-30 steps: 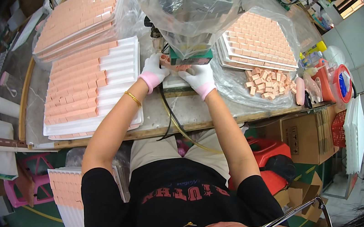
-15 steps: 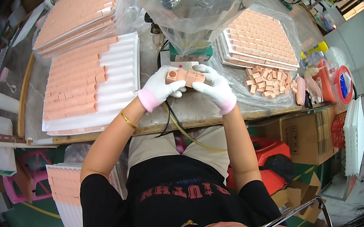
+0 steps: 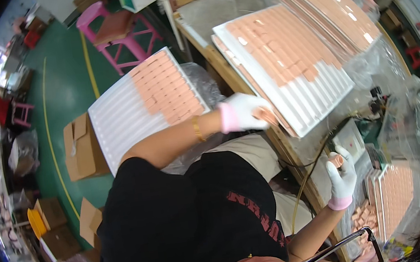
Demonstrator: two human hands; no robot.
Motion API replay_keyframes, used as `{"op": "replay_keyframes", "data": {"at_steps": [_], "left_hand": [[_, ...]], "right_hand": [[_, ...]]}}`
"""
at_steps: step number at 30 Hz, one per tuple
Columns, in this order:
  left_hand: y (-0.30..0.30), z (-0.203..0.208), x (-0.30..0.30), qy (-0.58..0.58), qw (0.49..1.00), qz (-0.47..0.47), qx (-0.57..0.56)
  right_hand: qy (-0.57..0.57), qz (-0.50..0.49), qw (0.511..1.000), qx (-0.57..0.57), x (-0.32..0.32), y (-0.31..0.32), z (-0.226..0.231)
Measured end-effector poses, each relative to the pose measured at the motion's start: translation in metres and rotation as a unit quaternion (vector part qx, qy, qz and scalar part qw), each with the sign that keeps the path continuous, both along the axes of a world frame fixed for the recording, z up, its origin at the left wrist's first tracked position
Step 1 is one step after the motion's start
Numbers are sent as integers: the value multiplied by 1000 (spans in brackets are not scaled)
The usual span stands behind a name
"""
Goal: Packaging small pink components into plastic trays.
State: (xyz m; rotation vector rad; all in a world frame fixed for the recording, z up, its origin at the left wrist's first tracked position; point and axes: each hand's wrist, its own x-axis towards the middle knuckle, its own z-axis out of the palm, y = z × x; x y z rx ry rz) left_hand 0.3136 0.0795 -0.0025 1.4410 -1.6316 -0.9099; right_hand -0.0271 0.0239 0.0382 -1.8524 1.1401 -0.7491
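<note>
My left hand (image 3: 248, 111), in a white glove with a pink cuff, is closed on a few small pink blocks (image 3: 265, 114). It is beside the near edge of a white ribbed tray (image 3: 317, 97) on the table, part covered with rows of pink blocks (image 3: 278, 42). To the right, over the table's front edge, my gloved right hand (image 3: 341, 176) pinches one pink block (image 3: 336, 161) with a hole in it between thumb and fingers. Left of my body, lower than the table, lies a second white tray (image 3: 127, 123), part filled with pink blocks.
A stack of filled trays (image 3: 332, 9) stands behind the first tray. Filled trays (image 3: 396, 196) and loose pink blocks (image 3: 365, 219) lie at the right, near plastic sheeting (image 3: 415, 120). A pink stool (image 3: 125, 33) and a cardboard box (image 3: 84, 147) stand on the green floor.
My view has swung left. My hands, together on a row of pink blocks before, are now apart: the left has moved left with several blocks, the right keeps one.
</note>
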Motion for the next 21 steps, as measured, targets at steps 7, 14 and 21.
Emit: {"op": "replay_keyframes", "data": {"at_steps": [7, 14, 21], "left_hand": [[142, -36, 251, -435, 803, 376, 154], [168, -58, 312, -421, 718, 483, 270], [180, -112, 314, -484, 720, 448, 215]], "right_hand": [[-78, 78, 993, 47, 41, -19, 0], [-74, 100, 989, 77, 51, -8, -2], [-58, 90, 992, 61, 48, -7, -8]]}}
